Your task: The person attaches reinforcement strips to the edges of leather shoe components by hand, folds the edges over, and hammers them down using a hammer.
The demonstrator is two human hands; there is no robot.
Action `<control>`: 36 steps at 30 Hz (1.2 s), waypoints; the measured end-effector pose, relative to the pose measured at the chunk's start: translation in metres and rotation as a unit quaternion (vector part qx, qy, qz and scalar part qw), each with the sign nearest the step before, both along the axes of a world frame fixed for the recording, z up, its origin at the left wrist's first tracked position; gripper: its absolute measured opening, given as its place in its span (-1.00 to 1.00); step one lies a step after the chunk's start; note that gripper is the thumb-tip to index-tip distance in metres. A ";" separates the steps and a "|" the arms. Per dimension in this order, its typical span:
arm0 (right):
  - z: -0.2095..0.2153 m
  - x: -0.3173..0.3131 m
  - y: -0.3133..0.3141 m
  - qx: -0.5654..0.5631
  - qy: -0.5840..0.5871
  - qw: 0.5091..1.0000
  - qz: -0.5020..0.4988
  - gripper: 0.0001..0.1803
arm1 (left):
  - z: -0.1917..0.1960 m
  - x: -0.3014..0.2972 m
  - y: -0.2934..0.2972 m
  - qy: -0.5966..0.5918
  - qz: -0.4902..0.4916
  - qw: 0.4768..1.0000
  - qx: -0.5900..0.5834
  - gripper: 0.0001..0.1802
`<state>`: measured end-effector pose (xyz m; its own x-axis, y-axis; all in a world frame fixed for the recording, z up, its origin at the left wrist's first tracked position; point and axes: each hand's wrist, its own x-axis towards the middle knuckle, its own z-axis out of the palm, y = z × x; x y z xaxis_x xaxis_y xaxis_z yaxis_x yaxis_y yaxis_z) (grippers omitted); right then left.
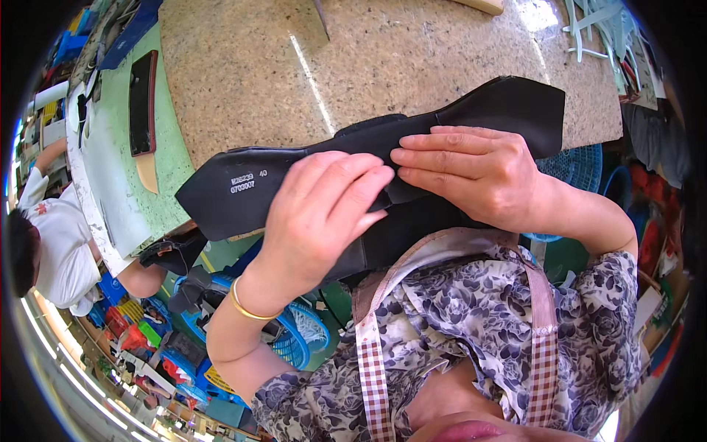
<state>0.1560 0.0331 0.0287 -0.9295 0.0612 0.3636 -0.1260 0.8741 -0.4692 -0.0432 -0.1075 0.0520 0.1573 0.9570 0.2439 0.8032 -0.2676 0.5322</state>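
Note:
A flat black leather piece (515,110), which looks like a shoe upper, stretches across the near edge of the stone worktop. It has angular flared ends and pale printed marks on the left one. My left hand (309,210), with a gold bangle on the wrist, is closed on the piece's near edge around the middle, thumb below bent fingers. Close beside it, my right hand (471,169) lays its straight fingers together over the piece; its thumb is hidden, apparently underneath. More black material (412,228) hangs below the hands, over my lap.
The speckled stone worktop (243,88) lies ahead. Left of it, a green-and-white surface (118,191) carries a long dark block (143,103) with a tan end. Pale strips (598,26) hang at the far right. Blue baskets (294,342) stand below. A person (66,236) sits at the left.

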 end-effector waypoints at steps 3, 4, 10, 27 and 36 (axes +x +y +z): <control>0.001 0.001 -0.001 0.029 -0.002 1.000 0.001 -0.64 | -0.014 0.004 -0.003 0.032 -0.085 0.995 0.044 -0.69; -0.001 0.001 -0.002 0.043 -0.002 0.999 0.006 -0.61 | -0.013 0.005 -0.003 0.069 -0.098 0.991 0.061 -0.75; -0.004 0.028 -0.023 0.068 -0.039 0.996 0.049 -0.58 | -0.013 0.036 -0.034 0.151 -0.095 0.983 0.045 -0.78; -0.031 0.011 -0.015 -0.050 -0.349 0.930 0.106 -0.15 | -0.066 0.087 -0.090 0.116 0.035 0.988 -0.094 -0.39; -0.130 -0.039 0.017 -0.301 -0.328 0.890 0.101 -0.12 | -0.081 0.106 -0.104 0.129 -0.025 0.986 -0.100 -0.46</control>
